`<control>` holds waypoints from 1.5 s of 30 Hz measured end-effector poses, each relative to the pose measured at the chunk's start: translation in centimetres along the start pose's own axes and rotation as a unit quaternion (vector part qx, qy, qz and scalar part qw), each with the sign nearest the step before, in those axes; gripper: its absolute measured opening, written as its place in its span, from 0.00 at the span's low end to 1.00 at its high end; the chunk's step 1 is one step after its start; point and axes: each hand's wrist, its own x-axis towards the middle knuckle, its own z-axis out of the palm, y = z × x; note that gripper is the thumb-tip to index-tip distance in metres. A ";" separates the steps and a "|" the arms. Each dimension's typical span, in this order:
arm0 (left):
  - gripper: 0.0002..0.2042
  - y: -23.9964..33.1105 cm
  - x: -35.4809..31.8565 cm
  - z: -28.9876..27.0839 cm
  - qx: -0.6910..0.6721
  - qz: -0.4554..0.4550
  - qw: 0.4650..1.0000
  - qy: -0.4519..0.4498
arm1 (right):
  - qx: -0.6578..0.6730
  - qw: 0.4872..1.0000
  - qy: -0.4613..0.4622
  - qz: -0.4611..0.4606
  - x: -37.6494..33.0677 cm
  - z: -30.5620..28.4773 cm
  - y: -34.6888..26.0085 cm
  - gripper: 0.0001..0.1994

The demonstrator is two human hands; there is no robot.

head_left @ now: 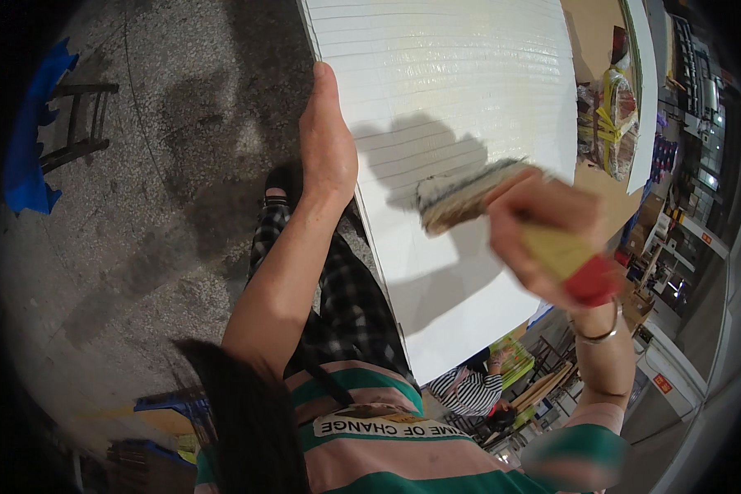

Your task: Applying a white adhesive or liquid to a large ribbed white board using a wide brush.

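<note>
A large white panel [436, 280] with fine parallel lines across it lies in front of me. Its far part has a wet-looking gloss. Along the panel's left edge sits my left hand [329, 152], thumb pointing away from me; the other fingers are mostly hidden, and the hand appears to grip the edge. Blurred by motion, my right hand [543, 222] is closed round a wide paintbrush [465, 193]. The brush's pale bristles point left over the middle of the panel, and its yellow and red handle end shows below the hand. Whether the bristles touch the surface I cannot tell.
Brown board [589, 41] and a plastic-wrapped bundle with yellow ties [617, 123] are beyond the panel's right edge. A dark stool [82, 123] with blue cloth [37, 148] stands on the speckled floor at left. Another person in a striped top [469, 391] is at lower right.
</note>
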 end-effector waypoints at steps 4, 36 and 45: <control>0.38 -0.5 0.3 -0.5 -0.035 -0.038 0.998 0.018 | -0.024 0.993 0.082 0.084 4.9 -1.9 -0.5 0.05; 0.34 -3.7 -4.9 -1.4 -0.070 -0.056 0.996 -0.022 | 0.117 0.986 0.117 0.000 0.7 -1.4 3.3 0.13; 0.36 -4.4 -4.7 -1.6 -0.032 0.014 0.999 -0.003 | 0.031 0.999 -0.005 -0.013 -4.4 -1.9 0.8 0.02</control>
